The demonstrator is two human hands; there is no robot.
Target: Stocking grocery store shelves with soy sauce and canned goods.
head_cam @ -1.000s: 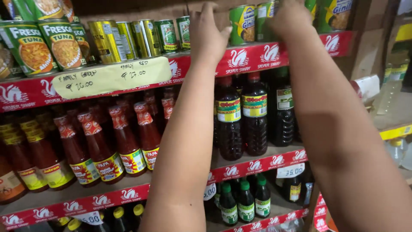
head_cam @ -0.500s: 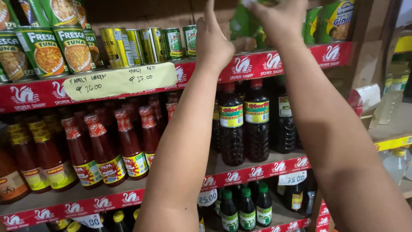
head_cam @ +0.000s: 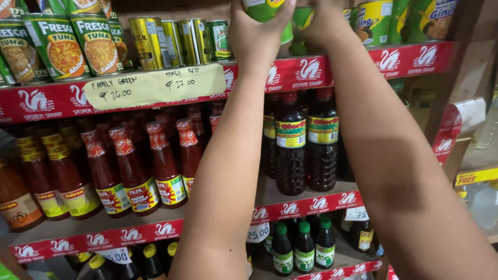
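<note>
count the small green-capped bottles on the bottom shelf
3, standing side by side: left, middle, right, under the dark sauce bottles. More may be hidden behind the left forearm.

Cream paper sign (head_cam: 154, 85) on red shelf strip (head_cam: 394, 59).

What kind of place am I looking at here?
Most likely a small grocery shop: shelves with red edge strips carry rows of red sauce bottles, dark sauce bottles and cans, with handwritten price tags.
</note>
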